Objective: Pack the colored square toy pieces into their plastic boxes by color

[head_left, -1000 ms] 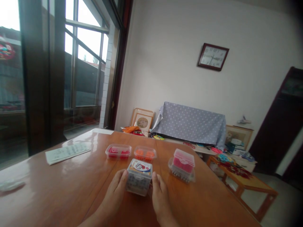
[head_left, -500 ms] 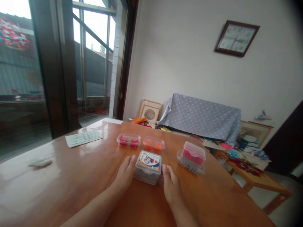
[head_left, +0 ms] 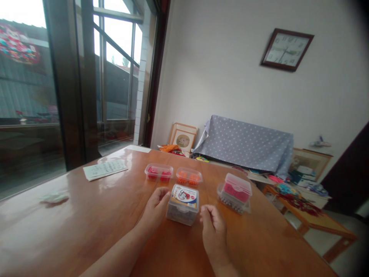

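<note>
A clear plastic box point(head_left: 182, 213) with a printed label on its lid stands on the wooden table in front of me. My left hand point(head_left: 158, 202) is at the box's left side, its fingers curled in and their tips close to the lid's edge; I cannot tell if they touch. Just right of the box, a small gap away, my right hand point(head_left: 213, 223) is loosely closed with bent fingers, and I see nothing in it. Behind the box are a clear tub of red pieces point(head_left: 159, 173) and a clear tub of orange pieces point(head_left: 189, 176).
To the right, a box with pink contents point(head_left: 236, 188) rests on a clear tub of small silvery pieces point(head_left: 230, 204). Written paper sheets point(head_left: 105, 170) and a crumpled whitish item point(head_left: 54, 197) lie on the left of the table point(head_left: 115, 215). Beyond is a low wooden bench point(head_left: 331, 225).
The fingers of both hands, stretched along the box's sides before, have curled in. My right hand has moved slightly away from the box. The camera view has shifted a little.
</note>
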Demonstrator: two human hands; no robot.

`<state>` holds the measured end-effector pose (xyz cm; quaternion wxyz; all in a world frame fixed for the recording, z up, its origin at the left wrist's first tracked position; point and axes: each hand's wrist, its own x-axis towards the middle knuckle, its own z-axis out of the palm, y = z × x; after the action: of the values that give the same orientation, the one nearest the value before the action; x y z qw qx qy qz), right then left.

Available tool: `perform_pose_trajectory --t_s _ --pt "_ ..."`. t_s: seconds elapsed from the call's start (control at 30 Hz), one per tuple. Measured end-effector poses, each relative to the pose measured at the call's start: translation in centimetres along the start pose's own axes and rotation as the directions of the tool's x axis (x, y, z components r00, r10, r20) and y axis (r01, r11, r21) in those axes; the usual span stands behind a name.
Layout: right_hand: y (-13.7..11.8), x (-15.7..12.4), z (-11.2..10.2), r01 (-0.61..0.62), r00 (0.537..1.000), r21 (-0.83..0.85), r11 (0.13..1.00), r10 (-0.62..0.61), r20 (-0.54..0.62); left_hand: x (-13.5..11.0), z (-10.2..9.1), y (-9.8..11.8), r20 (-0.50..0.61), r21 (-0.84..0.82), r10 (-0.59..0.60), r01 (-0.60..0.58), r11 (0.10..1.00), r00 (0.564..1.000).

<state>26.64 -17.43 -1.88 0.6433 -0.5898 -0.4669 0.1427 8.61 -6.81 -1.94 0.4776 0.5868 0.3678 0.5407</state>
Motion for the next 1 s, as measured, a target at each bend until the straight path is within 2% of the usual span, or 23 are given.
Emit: perform_pose_trajectory --t_s 0.13,0.27,0.33,0.4,0.5,0.6,0.7,1.0 --pt "-0.7 -0.9 0.7 -0.148 0.984 0.04 0.988 0.143 0.107 0.0 -0.1 -0.7 0.057 0.009 0.024 -0.024 1.0 0.998" --pt "-0.3 -1.5 1.4 -0.324 0.932 0.079 0.943 0.303 0.199 0.0 -0.4 -1.1 0.154 0.156 0.194 -0.218 0.963 0.969" --pt "-0.1 -1.8 1.6 -0.388 0.91 0.121 0.914 0.359 0.206 0.1 -0.5 -1.5 0.181 0.231 0.231 -0.27 0.935 0.956" --pt "0.0 -2.3 1.9 -0.448 0.889 0.208 0.869 0.409 0.205 0.2 -0.5 -1.9 0.203 0.275 0.242 -0.293 0.916 0.949" --pt "-0.1 -3.3 2.4 -0.534 0.845 0.4 0.745 0.485 0.223 0.3 -0.5 -2.4 0.216 0.291 0.262 -0.318 0.902 0.941" --pt "-0.5 -4.0 2.9 -0.569 0.814 0.537 0.623 0.52 0.26 0.3 -0.5 -2.5 0.224 0.282 0.276 -0.333 0.9 0.935" --pt "-0.9 -4.3 3.1 -0.586 0.796 0.591 0.555 0.532 0.29 0.3 -0.5 -2.6 0.237 0.267 0.285 -0.345 0.9 0.929" --pt "-1.1 -3.8 3.6 -0.585 0.79 0.605 0.541 0.547 0.276 0.0 -0.4 -2.3 0.239 0.309 0.288 -0.353 0.883 0.927"
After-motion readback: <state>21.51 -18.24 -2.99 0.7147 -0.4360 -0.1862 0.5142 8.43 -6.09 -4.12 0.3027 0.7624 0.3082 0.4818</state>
